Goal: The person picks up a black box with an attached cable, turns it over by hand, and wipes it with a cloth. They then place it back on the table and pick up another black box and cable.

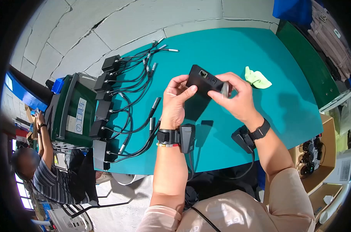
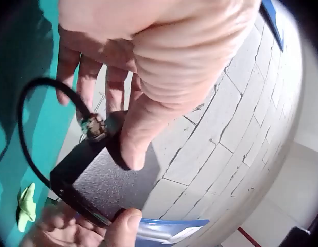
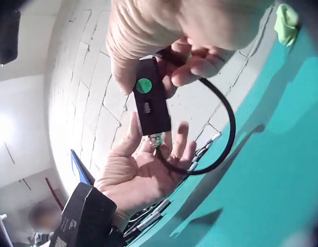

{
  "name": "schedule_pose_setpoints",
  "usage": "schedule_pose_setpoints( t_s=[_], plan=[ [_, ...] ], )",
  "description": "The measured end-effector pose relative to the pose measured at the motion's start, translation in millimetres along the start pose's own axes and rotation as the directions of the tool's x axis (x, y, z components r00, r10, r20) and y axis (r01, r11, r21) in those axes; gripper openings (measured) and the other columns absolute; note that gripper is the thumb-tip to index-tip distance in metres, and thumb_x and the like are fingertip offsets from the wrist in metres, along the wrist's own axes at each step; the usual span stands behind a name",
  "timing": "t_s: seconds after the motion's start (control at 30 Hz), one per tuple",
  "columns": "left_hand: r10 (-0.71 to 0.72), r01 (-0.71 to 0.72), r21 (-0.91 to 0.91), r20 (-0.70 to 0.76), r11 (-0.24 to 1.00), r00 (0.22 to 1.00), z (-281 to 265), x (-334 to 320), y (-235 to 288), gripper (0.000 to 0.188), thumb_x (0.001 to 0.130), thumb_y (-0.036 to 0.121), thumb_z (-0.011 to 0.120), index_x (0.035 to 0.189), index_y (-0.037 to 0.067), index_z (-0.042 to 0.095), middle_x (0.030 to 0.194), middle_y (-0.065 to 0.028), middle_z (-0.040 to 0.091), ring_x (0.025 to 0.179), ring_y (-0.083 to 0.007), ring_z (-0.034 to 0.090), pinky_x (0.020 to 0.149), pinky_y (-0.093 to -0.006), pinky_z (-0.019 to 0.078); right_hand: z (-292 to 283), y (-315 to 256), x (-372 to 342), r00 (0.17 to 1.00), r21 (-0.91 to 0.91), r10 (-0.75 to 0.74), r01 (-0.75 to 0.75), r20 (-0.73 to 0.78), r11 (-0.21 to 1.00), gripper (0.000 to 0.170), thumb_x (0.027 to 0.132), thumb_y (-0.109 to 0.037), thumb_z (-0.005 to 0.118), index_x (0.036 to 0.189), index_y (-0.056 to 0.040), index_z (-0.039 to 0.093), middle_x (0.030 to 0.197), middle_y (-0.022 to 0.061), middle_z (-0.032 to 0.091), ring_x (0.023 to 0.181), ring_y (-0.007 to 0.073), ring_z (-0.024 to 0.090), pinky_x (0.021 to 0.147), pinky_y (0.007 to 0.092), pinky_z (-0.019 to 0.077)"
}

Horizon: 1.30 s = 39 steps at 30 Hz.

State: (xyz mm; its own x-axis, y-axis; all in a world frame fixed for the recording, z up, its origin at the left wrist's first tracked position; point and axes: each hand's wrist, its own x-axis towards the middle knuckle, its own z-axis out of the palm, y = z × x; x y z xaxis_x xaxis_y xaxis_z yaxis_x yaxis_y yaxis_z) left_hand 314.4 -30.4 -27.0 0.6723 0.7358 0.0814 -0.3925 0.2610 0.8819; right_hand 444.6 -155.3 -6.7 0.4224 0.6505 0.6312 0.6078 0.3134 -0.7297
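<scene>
A small black box [image 1: 203, 80] with ports on one side is held up over the green table [image 1: 229, 131]. My left hand [image 1: 174, 101] grips its left end, thumb on the face. My right hand [image 1: 239, 94] pinches the other end between thumb and fingers. In the right wrist view the box [image 3: 152, 98] shows a round green sticker and a metal connector, from which a black cable [image 3: 230, 121] loops round towards my right hand [image 3: 169, 31]. The left wrist view shows my left thumb on the box [image 2: 115, 180], beside the connector [image 2: 94, 126].
Several black boxes [image 1: 103, 110] with black cables [image 1: 135, 77] ending in metal connectors line the table's left side. A light green cloth [image 1: 257, 78] lies at the right. Another person [image 1: 55, 174] is at the far left. An open cardboard box [image 1: 324, 154] stands at the right.
</scene>
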Motion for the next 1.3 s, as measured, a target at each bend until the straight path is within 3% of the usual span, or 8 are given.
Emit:
schedule_pose_setpoints(
  t_s=[0.13, 0.3, 0.37, 0.67, 0.8, 0.93, 1.17, 1.3],
  plan=[
    [0.026, -0.025, -0.121, 0.011, 0.992, 1.000, 3.2, -1.0, -1.7, 0.044, 0.074, -0.004, 0.067, 0.114, 0.000, 0.050, 0.105, -0.0095, 0.059, 0.091, -0.0151, 0.059, 0.081, -0.0258, 0.0493, 0.4, -3.6, 1.4, 0.976, -0.063, -0.219, 0.219, 0.004, 0.974, 0.041, 0.059, -0.001, 0.076, 0.097, -0.0068, 0.064, 0.092, 0.0059, 0.059, 0.072, 0.0165, 0.058, 0.054, 0.0253, 0.0468],
    [-0.023, 0.029, -0.121, 0.052, 0.992, 0.998, -0.6, 0.6, -4.1, 0.043, 0.076, -0.004, 0.065, 0.116, -0.001, 0.049, 0.106, -0.0105, 0.058, 0.093, -0.0167, 0.059, 0.080, -0.0268, 0.0521, 0.0, -2.8, 1.5, 0.980, -0.074, -0.200, 0.199, -0.003, 0.977, 0.040, 0.059, -0.002, 0.076, 0.097, -0.0064, 0.064, 0.092, 0.0066, 0.059, 0.074, 0.0180, 0.059, 0.058, 0.0261, 0.0480],
    [-0.002, 0.007, -0.074, 0.054, 0.997, 0.999, 0.4, -0.4, -3.6, 0.031, 0.081, 0.002, 0.062, 0.111, 0.003, 0.053, 0.100, -0.0067, 0.060, 0.090, -0.0147, 0.060, 0.078, -0.0276, 0.0524, 1.0, -1.4, 0.8, 0.982, -0.063, -0.187, 0.186, 0.001, 0.980, 0.039, 0.060, -0.002, 0.076, 0.097, -0.0063, 0.064, 0.092, 0.0069, 0.059, 0.075, 0.0184, 0.059, 0.058, 0.0261, 0.0482],
    [-0.022, 0.024, -0.099, 0.030, 0.995, 0.999, 1.1, -1.7, -2.0, 0.048, 0.075, 0.001, 0.068, 0.119, 0.002, 0.049, 0.107, -0.0077, 0.057, 0.091, -0.0156, 0.059, 0.080, -0.0287, 0.0521, 1.3, -0.6, -0.1, 0.990, -0.060, -0.136, 0.138, 0.021, 0.989, 0.040, 0.060, -0.003, 0.077, 0.098, -0.0058, 0.063, 0.093, 0.0074, 0.058, 0.075, 0.0190, 0.059, 0.061, 0.0262, 0.0484],
    [0.041, -0.041, -0.030, 0.000, 0.999, 0.999, -2.4, -2.4, -3.4, 0.037, 0.081, 0.008, 0.064, 0.116, 0.005, 0.052, 0.105, -0.0060, 0.058, 0.099, -0.0154, 0.056, 0.082, -0.0303, 0.0497, 2.4, 4.7, -0.5, 0.991, -0.072, -0.121, 0.125, 0.055, 0.990, 0.043, 0.062, -0.002, 0.075, 0.102, -0.0062, 0.061, 0.098, 0.0090, 0.058, 0.082, 0.0236, 0.059, 0.068, 0.0296, 0.0494],
    [0.113, -0.107, -0.106, 0.054, 0.989, 0.992, -6.1, -4.4, 0.1, 0.039, 0.083, 0.012, 0.063, 0.120, 0.006, 0.052, 0.110, -0.0045, 0.057, 0.102, -0.0152, 0.053, 0.086, -0.0316, 0.0457, 6.2, 10.5, -1.6, 0.994, -0.080, -0.059, 0.067, 0.095, 0.994, 0.046, 0.067, -0.001, 0.071, 0.110, -0.0070, 0.056, 0.104, 0.0113, 0.057, 0.091, 0.0289, 0.059, 0.076, 0.0342, 0.0497],
    [0.113, -0.106, -0.088, 0.075, 0.990, 0.991, -6.4, -3.1, -0.1, 0.038, 0.083, 0.013, 0.062, 0.119, 0.007, 0.054, 0.114, -0.0052, 0.057, 0.103, -0.0147, 0.053, 0.087, -0.0318, 0.0452, 5.9, 12.0, -1.2, 0.992, -0.094, -0.035, 0.047, 0.121, 0.994, 0.047, 0.069, 0.001, 0.070, 0.113, -0.0072, 0.055, 0.106, 0.0116, 0.057, 0.092, 0.0288, 0.059, 0.077, 0.0347, 0.0501],
    [0.098, -0.080, -0.168, 0.105, 0.983, 0.990, -0.1, -2.6, 1.7, 0.042, 0.083, 0.015, 0.063, 0.122, 0.006, 0.050, 0.114, -0.0059, 0.056, 0.102, -0.0147, 0.054, 0.088, -0.0308, 0.0449, 4.4, 11.3, -1.0, 0.994, -0.131, -0.063, 0.074, 0.084, 0.989, 0.055, 0.064, 0.010, 0.066, 0.114, -0.0094, 0.056, 0.105, 0.0107, 0.057, 0.093, 0.0277, 0.057, 0.076, 0.0332, 0.0506]
  ],
)
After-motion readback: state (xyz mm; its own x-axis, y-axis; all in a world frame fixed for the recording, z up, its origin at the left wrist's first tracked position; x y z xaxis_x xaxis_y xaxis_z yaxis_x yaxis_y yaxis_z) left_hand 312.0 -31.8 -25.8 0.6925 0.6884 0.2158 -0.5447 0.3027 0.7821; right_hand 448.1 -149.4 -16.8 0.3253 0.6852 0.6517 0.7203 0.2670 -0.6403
